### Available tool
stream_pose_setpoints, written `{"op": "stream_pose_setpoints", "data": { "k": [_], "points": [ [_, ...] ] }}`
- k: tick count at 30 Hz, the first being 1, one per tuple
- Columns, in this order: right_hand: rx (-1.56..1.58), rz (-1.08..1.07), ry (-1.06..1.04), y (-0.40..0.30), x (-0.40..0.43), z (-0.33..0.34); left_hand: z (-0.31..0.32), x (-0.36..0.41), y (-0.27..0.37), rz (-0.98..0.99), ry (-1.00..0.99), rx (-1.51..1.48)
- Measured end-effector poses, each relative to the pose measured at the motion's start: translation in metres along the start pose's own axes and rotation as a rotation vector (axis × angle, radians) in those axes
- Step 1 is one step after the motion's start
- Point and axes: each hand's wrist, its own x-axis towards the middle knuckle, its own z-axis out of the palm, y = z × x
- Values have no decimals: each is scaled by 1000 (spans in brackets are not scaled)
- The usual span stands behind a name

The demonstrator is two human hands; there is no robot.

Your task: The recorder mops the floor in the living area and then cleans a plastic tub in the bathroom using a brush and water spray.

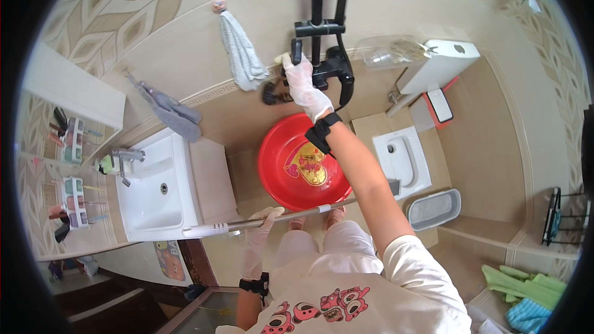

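Note:
My left hand, in a pale translucent glove, is closed around the metal pole of a long-handled tool with a white plastic grip; the pole runs across in front of my legs, its far end hidden behind my right arm. My right hand, gloved alike, reaches up to a black rod-and-bracket fixture at the wall, its fingers around a black part there. Between the hands, a red plastic basin with a gold and pink heart print stands on the floor.
A white washbasin is at the left, and a squat toilet at the right with a grey tub beside it. A white cistern and a clear plastic container are above. Towels hang from the wall.

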Motion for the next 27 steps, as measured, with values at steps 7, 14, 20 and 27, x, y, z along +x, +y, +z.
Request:
{"op": "stream_pose_setpoints", "data": {
  "k": [7, 14, 20, 27],
  "points": [
    [-586, -67, -26, 35, 31, 8, -4, 7, -23, 68, -88, 4],
    [-705, -111, -194, -1, -26, -14, -18, 15, -21, 431, -303, 130],
    [-860, 73, 73, -24, -214, -186, 12, 22, 55, 613, -676, 741],
    [105, 757, 530, -92, -423, -280, 168, -55, 60, 1449, -957, 634]
  ]
}}
